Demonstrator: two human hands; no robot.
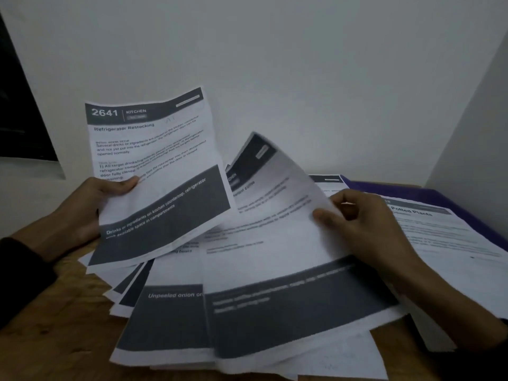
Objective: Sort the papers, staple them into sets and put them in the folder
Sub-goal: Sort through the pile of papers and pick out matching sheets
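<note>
Your left hand point(82, 207) pinches sheet 2641 point(154, 171) upright, long axis vertical.
Your right hand point(365, 224) lifts a blurred page point(275, 229) off the fanned papers point(170, 320) on the surface point(63, 331); possibly a purple folder point(412, 188) behind.

"2641 | KITCHEN" and "Refrigerator Restocking" printed on raised sheet point(154, 166); dark band reads "Drinks or ingredients on kitchen countertop, refrigerator". "Unpeeled onion" read on lower sheet point(170, 312); "Potted Plants" on right stack point(439, 232).

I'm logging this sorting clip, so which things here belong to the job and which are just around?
Job:
- Refrigerator Restocking sheet, in left hand
- blurred sheet, lifted by right hand
- fanned papers
- Potted Plants stack
- purple folder, probably

Around:
- wooden table
- wall
</note>
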